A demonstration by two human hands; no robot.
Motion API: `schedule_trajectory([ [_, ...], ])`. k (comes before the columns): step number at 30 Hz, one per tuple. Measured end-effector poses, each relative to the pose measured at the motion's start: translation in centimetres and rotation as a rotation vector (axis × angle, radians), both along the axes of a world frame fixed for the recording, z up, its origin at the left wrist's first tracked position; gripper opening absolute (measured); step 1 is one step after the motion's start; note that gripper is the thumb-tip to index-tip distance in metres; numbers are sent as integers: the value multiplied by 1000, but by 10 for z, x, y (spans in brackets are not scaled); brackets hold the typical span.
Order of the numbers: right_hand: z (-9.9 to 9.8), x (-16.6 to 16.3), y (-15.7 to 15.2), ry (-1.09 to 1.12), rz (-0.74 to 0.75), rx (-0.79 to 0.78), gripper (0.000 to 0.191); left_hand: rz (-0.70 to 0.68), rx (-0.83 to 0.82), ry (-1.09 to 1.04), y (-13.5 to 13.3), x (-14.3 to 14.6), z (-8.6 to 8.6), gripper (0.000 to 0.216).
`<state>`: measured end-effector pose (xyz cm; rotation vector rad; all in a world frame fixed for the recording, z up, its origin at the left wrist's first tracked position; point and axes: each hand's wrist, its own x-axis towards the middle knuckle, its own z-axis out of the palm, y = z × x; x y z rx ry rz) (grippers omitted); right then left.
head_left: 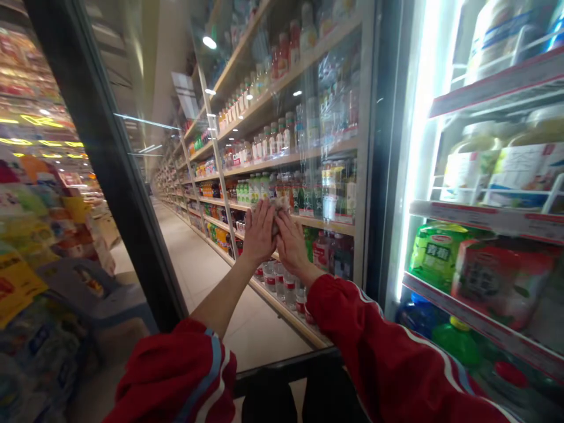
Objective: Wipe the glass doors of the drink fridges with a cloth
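Observation:
A crumpled greyish cloth is pressed flat against the glass door in front of me, with both hands on it. My left hand covers the cloth's left side, fingers together and stretched upward. From the right, my right hand bears on the same cloth, its fingers slanting up beside the left ones. The hands touch or nearly touch. Much of the cloth is hidden under the fingers. Faint streaks run down the glass right of the hands.
Shelves of bottles appear in the glass, above a pale floor. A dark door frame slants on the left. Right stands a lit cooler with drink packs and bottles. A grey plastic stool and stacked goods are at left.

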<state>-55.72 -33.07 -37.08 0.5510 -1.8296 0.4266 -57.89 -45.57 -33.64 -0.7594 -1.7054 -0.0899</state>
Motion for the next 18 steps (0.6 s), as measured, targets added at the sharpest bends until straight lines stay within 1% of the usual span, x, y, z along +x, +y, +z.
schedule_trajectory([
  [4,7,1,-18,-54,-97,-16,46,9,-13,23,-37,10,-16,70],
  [7,8,-1,-34,-61,-151,-29,45,74,58,14,-57,13,-29,66],
  [9,9,-4,-36,-48,-174,0,43,110,86,8,-63,11,-33,63],
  [11,10,-9,-28,-11,-189,44,41,126,91,3,-62,9,-35,60],
  [13,11,-15,-9,39,-219,40,39,132,117,-1,-59,6,-36,57],
  [16,18,-22,23,104,-285,-108,40,149,163,6,-50,4,-37,55],
  [18,26,-24,35,121,-304,-206,43,172,182,25,-46,3,-38,53],
])
